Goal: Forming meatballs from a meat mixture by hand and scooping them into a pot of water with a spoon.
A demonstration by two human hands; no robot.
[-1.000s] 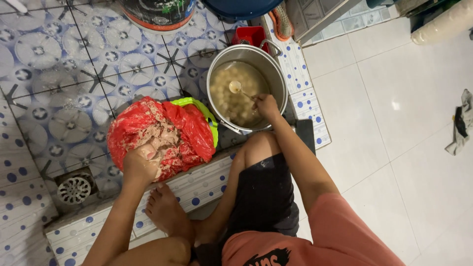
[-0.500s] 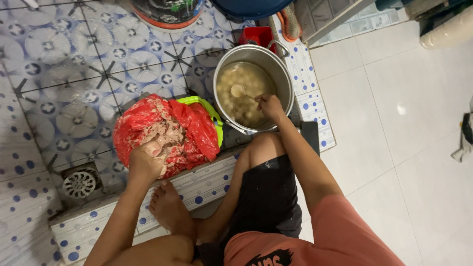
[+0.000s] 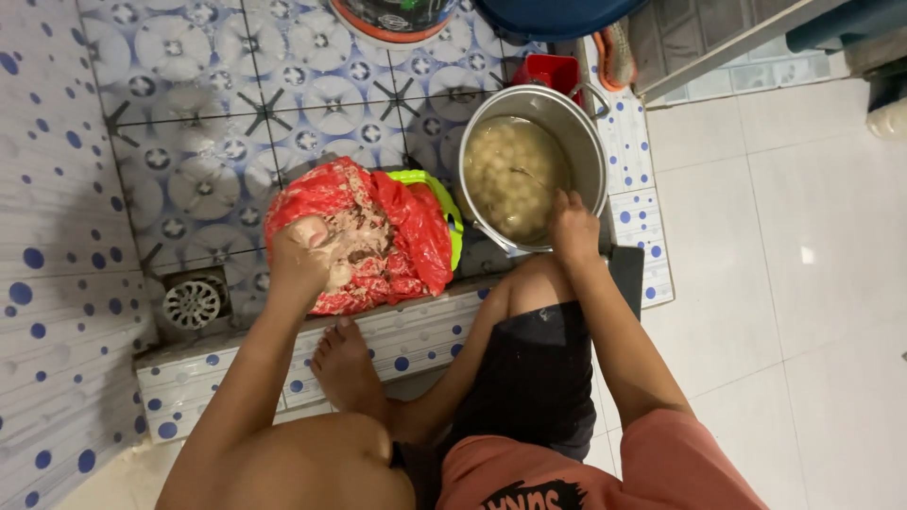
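My left hand [image 3: 300, 257] is closed in a lump of pinkish paste [image 3: 364, 247] that fills a red plastic bag [image 3: 416, 227] set in a green basin [image 3: 444, 203]. My right hand [image 3: 573, 229] rests at the near rim of a steel pot [image 3: 590, 142], fingers curled, and I cannot tell whether it holds a spoon handle. The pot holds cloudy water with several pale round balls [image 3: 501, 161] floating in it. A thin utensil [image 3: 524, 175] lies in the water.
A floor drain [image 3: 192, 303] sits left of the bag in the patterned tile floor. A red scoop [image 3: 553, 71], a blue tub [image 3: 557, 11] and a dark bucket [image 3: 392, 14] stand beyond the pot. My bare foot [image 3: 345, 364] rests on the dotted tile curb [image 3: 416, 345].
My right hand has drawn back from inside the pot to its near rim. My left hand has moved up deeper into the paste. The view has shifted slightly.
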